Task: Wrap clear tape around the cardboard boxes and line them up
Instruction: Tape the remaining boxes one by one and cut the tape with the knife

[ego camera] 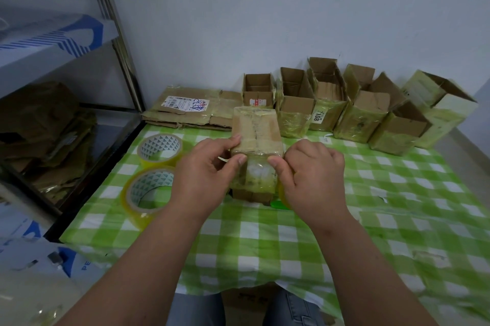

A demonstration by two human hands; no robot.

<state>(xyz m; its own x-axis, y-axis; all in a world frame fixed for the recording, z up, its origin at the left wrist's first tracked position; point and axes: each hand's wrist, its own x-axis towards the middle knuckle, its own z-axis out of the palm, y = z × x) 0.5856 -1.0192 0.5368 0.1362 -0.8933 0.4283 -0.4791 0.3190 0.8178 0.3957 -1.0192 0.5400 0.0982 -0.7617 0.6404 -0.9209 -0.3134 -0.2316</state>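
A small closed cardboard box (255, 137) with shiny clear tape on its near face stands in the middle of the table. My left hand (204, 174) grips its left edge, thumb on the near face and a fingertip on top. My right hand (310, 177) presses a thumb on the near face's right edge, its fingers curled around a tape roll (281, 194) that is mostly hidden. Several open taped boxes (294, 110) stand in a row along the wall. Two yellowish tape rolls (159, 150) (147, 193) lie to the left.
The table carries a green-and-white checked cloth (371, 206). Flattened cardboard (185, 108) lies at the back left. A metal shelf (66, 124) stacked with flattened cardboard stands left of the table. A white wall rises behind the row of boxes.
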